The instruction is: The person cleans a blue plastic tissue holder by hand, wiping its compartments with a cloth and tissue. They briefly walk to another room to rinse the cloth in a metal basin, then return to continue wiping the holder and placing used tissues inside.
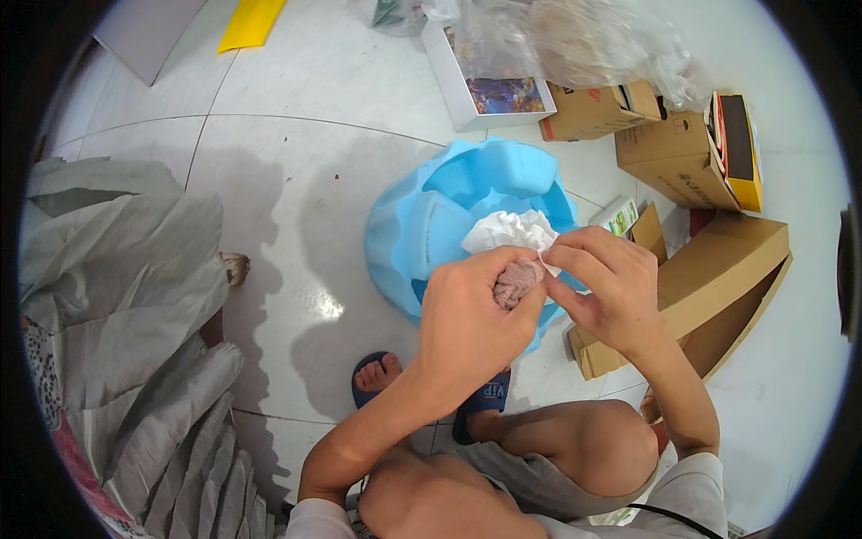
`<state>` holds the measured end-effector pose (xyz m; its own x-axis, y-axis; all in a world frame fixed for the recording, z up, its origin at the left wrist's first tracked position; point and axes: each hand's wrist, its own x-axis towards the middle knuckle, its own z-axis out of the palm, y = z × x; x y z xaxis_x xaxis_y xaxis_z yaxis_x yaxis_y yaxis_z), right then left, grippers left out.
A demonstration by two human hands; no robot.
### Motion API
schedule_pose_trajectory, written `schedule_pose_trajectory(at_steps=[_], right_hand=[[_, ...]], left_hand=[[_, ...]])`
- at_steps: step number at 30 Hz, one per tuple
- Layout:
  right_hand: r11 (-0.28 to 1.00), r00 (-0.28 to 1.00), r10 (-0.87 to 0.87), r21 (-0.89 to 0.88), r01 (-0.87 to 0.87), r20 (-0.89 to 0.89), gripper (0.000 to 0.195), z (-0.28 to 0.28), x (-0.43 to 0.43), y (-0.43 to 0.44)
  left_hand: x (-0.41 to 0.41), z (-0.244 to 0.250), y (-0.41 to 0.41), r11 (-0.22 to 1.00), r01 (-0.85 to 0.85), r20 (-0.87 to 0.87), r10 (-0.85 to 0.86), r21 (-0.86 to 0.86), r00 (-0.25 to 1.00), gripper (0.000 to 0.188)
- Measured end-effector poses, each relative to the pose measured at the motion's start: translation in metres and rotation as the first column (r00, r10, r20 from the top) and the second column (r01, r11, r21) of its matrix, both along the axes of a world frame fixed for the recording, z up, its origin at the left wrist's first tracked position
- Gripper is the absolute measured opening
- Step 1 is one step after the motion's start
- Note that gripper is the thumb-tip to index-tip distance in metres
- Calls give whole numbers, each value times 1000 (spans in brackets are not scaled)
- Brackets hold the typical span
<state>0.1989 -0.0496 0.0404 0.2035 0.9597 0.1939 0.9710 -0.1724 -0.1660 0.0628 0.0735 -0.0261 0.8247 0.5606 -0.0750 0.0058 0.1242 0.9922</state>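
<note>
A crumpled white tissue-like piece (510, 232) flares out above my hands. My left hand (465, 316) is closed around a pinkish-brown textured bundle (517, 283), perhaps cloth or crepe paper; its lower part is hidden in my fist. With thumb and fingers, my right hand (603, 290) pinches a twisted edge of the white piece, close against the left fingertips. Beneath both hands stands a light-blue plastic container (397, 215) with a scalloped rim and bulging inner forms. Its near side is partly covered by my hands.
Grey pleated sheets (135, 269) spread along the left. At the right lies an open cardboard box (720, 269), below another carton (673, 158). A white box (495, 111) and clear plastic bags (592, 40) sit at the top. Something yellow (252, 23) rests on the tiled floor (269, 182).
</note>
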Motion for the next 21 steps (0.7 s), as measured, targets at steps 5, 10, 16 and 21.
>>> schedule_pose_trajectory(at_steps=[5,10,16,21], right_hand=[[999,1000,9,-44,-8,26,29,4,3,9],[996,998,-42,-84,38,-42,26,7,4,9],[984,909,-177,-77,160,-377,27,10,7,2],[985,881,-172,-59,163,-441,29,11,13,-4]], left_hand=[[-11,4,10,997,61,-42,-59,42,997,24],[-27,3,10,932,-16,-62,41,363,997,37],[-30,-2,14,791,18,-181,117,612,977,57],[-26,-12,16,751,-20,-119,131,660,984,48]])
